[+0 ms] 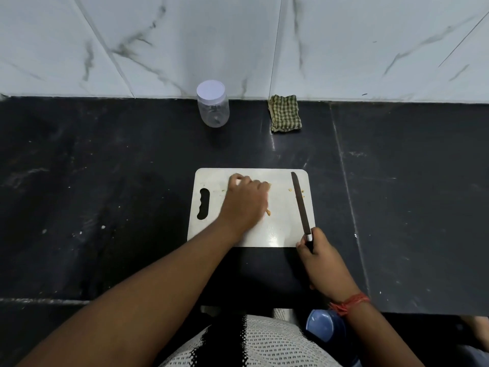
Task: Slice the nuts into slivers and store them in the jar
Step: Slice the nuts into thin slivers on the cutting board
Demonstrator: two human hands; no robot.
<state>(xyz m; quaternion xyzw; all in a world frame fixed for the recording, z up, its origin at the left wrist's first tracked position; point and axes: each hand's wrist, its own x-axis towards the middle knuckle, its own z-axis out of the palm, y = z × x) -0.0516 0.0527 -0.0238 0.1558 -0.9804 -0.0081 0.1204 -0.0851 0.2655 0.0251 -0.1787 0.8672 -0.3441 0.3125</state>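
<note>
The left hand [244,201] lies palm down on the white cutting board [280,229], its fingers curled over a small heap of nut pieces [268,185] at the fingertips; whether it pinches any of them cannot be told. One sliver [268,212] peeks out just beside the thumb side of that hand. The right hand [321,263] sits at the board's near right corner, clenched round the dark handle of a knife [300,202], whose long blade runs away from it along the board's right side, lying flat or nearly so. A few crumbs [290,190] lie between the blade and the left hand. Well beyond both hands, against the marble wall, stands a clear plastic jar [213,107] with its white lid on, and just to the right of it a folded green checked cloth [284,113]. All of this rests on the black tabletop [105,181]. A red thread band [349,304] circles the right wrist
</note>
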